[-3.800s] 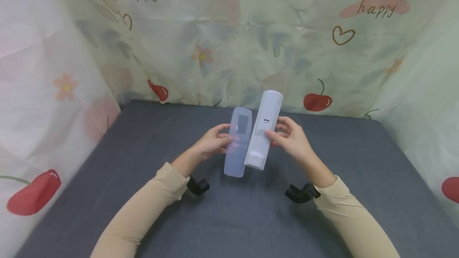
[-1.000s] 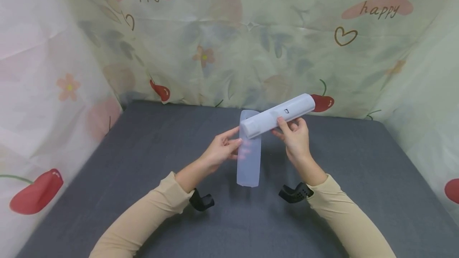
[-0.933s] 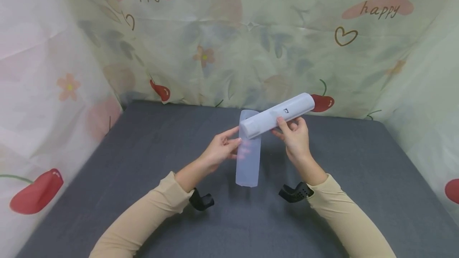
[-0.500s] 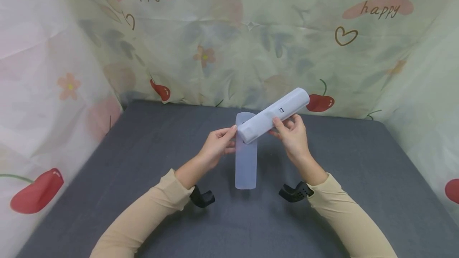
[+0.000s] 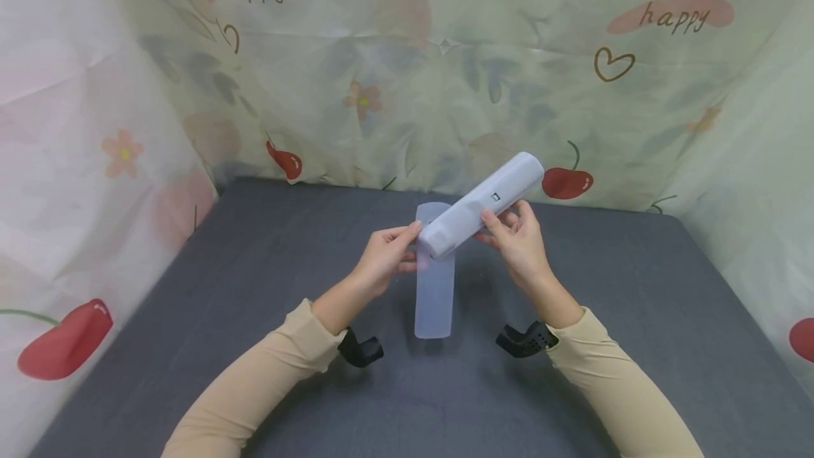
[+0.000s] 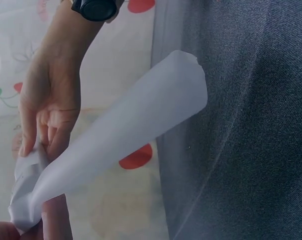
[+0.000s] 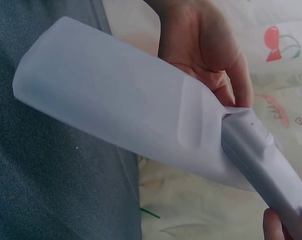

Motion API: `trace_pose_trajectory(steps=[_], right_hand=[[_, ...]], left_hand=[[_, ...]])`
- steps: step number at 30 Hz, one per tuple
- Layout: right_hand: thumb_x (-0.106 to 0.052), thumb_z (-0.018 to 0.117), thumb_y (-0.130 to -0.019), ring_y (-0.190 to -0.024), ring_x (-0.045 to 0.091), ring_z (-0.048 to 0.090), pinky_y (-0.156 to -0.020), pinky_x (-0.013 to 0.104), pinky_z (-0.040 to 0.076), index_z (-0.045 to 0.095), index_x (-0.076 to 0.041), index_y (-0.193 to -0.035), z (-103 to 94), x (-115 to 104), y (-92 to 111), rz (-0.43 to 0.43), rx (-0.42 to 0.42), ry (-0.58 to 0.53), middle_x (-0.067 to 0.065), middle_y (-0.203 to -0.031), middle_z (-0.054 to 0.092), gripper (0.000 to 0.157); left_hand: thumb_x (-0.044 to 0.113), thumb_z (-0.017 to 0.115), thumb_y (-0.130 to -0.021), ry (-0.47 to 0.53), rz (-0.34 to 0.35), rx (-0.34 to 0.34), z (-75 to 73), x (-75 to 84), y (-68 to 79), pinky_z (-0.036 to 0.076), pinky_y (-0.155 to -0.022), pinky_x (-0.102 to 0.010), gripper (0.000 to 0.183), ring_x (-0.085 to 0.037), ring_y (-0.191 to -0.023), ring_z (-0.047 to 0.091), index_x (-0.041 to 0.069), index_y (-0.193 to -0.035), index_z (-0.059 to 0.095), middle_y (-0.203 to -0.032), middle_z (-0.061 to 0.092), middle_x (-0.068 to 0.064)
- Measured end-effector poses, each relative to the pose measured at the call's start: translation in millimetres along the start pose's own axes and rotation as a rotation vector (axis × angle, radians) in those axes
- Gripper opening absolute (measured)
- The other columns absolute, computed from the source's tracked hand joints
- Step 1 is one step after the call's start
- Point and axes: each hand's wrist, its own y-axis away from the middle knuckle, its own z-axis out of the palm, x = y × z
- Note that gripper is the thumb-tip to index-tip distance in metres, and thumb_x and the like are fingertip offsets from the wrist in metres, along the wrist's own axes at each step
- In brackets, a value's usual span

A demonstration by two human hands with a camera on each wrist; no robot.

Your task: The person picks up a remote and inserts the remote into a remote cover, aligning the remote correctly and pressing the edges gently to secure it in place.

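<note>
A white remote control (image 5: 482,205), back side up with a small dark slot on it, slants above the table in the head view. My right hand (image 5: 520,246) holds it near its middle, thumb on the back. Its lower end overlaps the upper part of a translucent remote control sleeve (image 5: 434,299), which hangs upright. My left hand (image 5: 381,256) pinches the sleeve's edge between thumb and fingers, close to the remote's end. In the right wrist view the remote's tip (image 7: 241,127) sits at the sleeve's opening, where the left thumb (image 7: 241,82) pulls at the rim.
Dark grey cloth (image 5: 254,253) covers the table under both hands. A patterned curtain (image 5: 407,76) closes off the back and sides. Each wrist bears a black camera mount, one of them the left mount (image 5: 360,350).
The remote first stood beside the sleeve, then swung across the sleeve's upper part. Over the last second its slant has steepened, and my left thumb has moved up to the remote's end.
</note>
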Motion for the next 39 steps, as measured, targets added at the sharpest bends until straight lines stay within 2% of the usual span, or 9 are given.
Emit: trace_pose_trajectory(steps=[7, 11, 19, 24, 27, 31, 39], right_hand=[[-0.006, 0.055, -0.093, -0.093, 0.0, 0.064, -0.075, 0.021, 0.055, 0.026, -0.004, -0.132, -3.0, -1.4, -0.4, -0.045, -0.069, 0.041, -0.006, -0.109, 0.055, 0.049], [-0.007, 0.055, -0.092, -0.092, 0.0, 0.064, -0.074, 0.021, 0.056, 0.026, -0.004, -0.132, -3.1, -2.0, -0.4, -0.056, -0.073, 0.047, -0.003, -0.11, 0.054, 0.049], [-0.006, 0.055, -0.092, -0.095, 0.003, 0.062, -0.074, 0.022, 0.056, 0.029, -0.008, -0.128, 0.1, 0.6, 1.7, -0.058, 0.042, -0.032, -0.001, -0.112, 0.051, 0.044], [-0.004, 0.052, -0.093, -0.092, 0.003, 0.062, -0.071, 0.02, 0.056, 0.031, -0.009, -0.124, 3.7, 4.0, 3.4, -0.033, 0.12, -0.072, 0.0, -0.109, 0.051, 0.038], [-0.004, 0.051, -0.094, -0.092, 0.002, 0.062, -0.071, 0.019, 0.055, 0.03, -0.009, -0.124, 5.0, 5.3, 4.0, -0.019, 0.138, -0.089, 0.0, -0.109, 0.05, 0.037], [-0.004, 0.05, -0.094, -0.092, 0.001, 0.061, -0.071, 0.018, 0.055, 0.03, -0.007, -0.126, 4.9, 6.7, 3.6, -0.024, 0.127, -0.093, -0.001, -0.107, 0.051, 0.038], [-0.007, 0.05, -0.095, -0.098, 0.001, 0.06, -0.077, 0.021, 0.055, 0.03, -0.009, -0.128, 1.5, 7.2, 1.9, -0.025, 0.02, -0.06, -0.006, -0.106, 0.054, 0.038]], left_hand=[[0.027, 0.053, -0.096, -0.01, 0.027, -0.016, 0.6, 1.0, 0.9, 0.058, -0.07, -0.03, 0.037, -0.014, -0.077, 0.067, 0.0, -0.12, 0.062, -0.115, 0.063, -0.023], [0.027, 0.052, -0.096, -0.018, 0.025, -0.029, -0.2, 1.2, 1.1, 0.057, -0.073, -0.03, 0.038, -0.016, -0.083, 0.068, 0.001, -0.122, 0.06, -0.118, 0.062, -0.023], [0.032, 0.05, -0.097, -0.006, 0.004, -0.087, -2.1, 1.4, 1.8, 0.057, -0.076, -0.032, 0.041, -0.015, -0.077, 0.068, 0.003, -0.125, 0.058, -0.12, 0.061, -0.023], [0.032, 0.05, -0.097, -0.006, -0.008, -0.097, -1.9, 1.9, 1.3, 0.057, -0.077, -0.032, 0.042, -0.019, -0.084, 0.07, 0.005, -0.128, 0.056, -0.123, 0.06, -0.022], [0.032, 0.05, -0.097, -0.005, -0.016, -0.102, -1.6, 2.1, 0.9, 0.057, -0.077, -0.032, 0.042, -0.021, -0.087, 0.07, 0.004, -0.128, 0.055, -0.124, 0.059, -0.023], [0.031, 0.05, -0.097, -0.005, -0.016, -0.097, -0.5, 3.4, 1.3, 0.057, -0.078, -0.032, 0.041, -0.019, -0.087, 0.069, 0.005, -0.127, 0.057, -0.122, 0.06, -0.022], [0.032, 0.049, -0.097, -0.015, -0.007, -0.08, 0.8, 7.4, 3.1, 0.056, -0.081, -0.035, 0.042, -0.019, -0.089, 0.067, 0.005, -0.127, 0.057, -0.119, 0.062, -0.022]])
